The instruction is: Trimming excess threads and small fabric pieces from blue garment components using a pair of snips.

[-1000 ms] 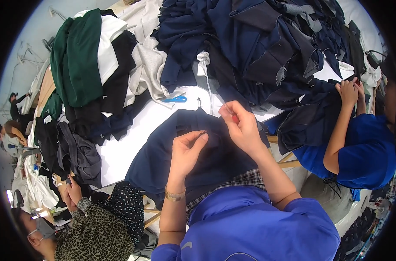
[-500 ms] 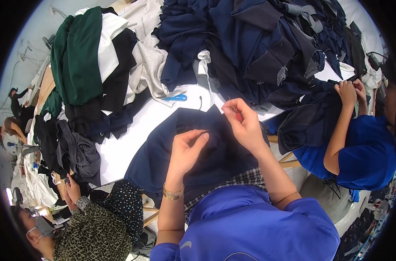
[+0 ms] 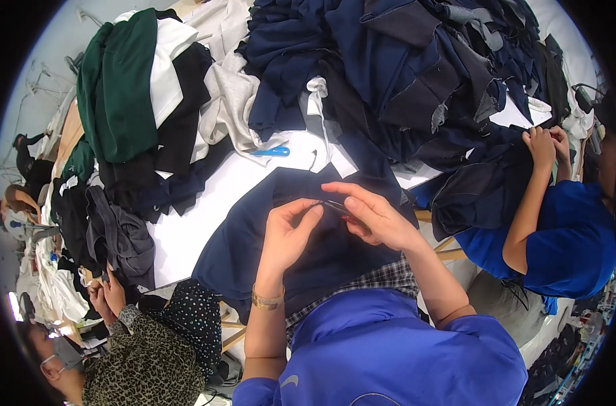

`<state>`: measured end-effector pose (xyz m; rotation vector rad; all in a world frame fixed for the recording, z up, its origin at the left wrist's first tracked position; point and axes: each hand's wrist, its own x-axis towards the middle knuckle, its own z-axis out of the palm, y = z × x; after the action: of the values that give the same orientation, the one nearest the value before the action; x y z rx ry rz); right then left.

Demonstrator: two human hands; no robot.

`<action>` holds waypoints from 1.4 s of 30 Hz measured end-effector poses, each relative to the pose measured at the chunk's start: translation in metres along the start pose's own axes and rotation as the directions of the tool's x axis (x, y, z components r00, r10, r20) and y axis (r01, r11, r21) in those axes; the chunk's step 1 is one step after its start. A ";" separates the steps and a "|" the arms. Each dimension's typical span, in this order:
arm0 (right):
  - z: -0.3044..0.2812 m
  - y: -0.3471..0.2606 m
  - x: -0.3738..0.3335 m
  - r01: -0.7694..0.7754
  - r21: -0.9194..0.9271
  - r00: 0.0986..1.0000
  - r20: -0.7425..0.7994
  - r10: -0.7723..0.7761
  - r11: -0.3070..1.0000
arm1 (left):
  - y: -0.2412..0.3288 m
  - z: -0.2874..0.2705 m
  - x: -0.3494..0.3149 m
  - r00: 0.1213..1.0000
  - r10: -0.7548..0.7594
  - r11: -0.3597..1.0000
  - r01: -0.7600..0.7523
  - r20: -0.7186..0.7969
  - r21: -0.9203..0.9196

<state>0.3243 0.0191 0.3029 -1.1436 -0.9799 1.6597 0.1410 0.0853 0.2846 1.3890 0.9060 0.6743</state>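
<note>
Navy garment (image 3: 237,240) is draping over the white table (image 3: 176,243)'s near edge; above the table, my left hand (image 3: 288,233) is pinching a dark bit (image 3: 319,202), too small to identify; my right hand (image 3: 379,220), also above it, is gripping a thin metal tool (image 3: 335,205).

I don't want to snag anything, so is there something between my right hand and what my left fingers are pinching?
Nothing visible in between. The slim metal tool in your right hand points over the navy cloth toward the small dark bit pinched in your left hand; whether they touch is too fine to tell.
</note>
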 end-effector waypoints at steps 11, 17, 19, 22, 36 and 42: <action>0.002 -0.001 0.002 -0.001 -0.015 1.000 -0.006 0.000 1.000 | -0.002 0.001 -0.001 0.999 0.043 0.990 -0.045 0.017 0.135; 0.003 0.007 0.010 0.088 0.052 0.995 -0.059 -0.085 0.995 | -0.003 0.002 -0.001 0.998 0.062 0.992 -0.063 0.015 0.113; 0.003 0.007 0.011 0.114 0.116 0.989 -0.108 -0.102 0.987 | -0.003 0.002 -0.001 0.998 0.069 0.988 -0.070 0.013 0.136; -0.002 0.006 0.011 0.127 0.277 0.987 -0.129 -0.094 0.952 | -0.004 0.002 -0.001 0.998 0.059 0.988 -0.060 0.009 0.145; -0.003 0.020 0.027 0.232 -0.295 0.924 -0.230 -0.305 0.927 | 0.002 0.000 -0.001 0.998 0.051 0.988 -0.056 0.039 0.142; -0.007 0.014 0.025 0.191 -0.043 0.933 -0.302 -0.195 0.981 | -0.004 -0.005 0.000 0.992 0.117 0.984 -0.122 0.044 0.130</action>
<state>0.3230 0.0389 0.2812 -1.2274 -0.8735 1.2763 0.1364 0.0874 0.2807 1.5786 0.8560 0.6870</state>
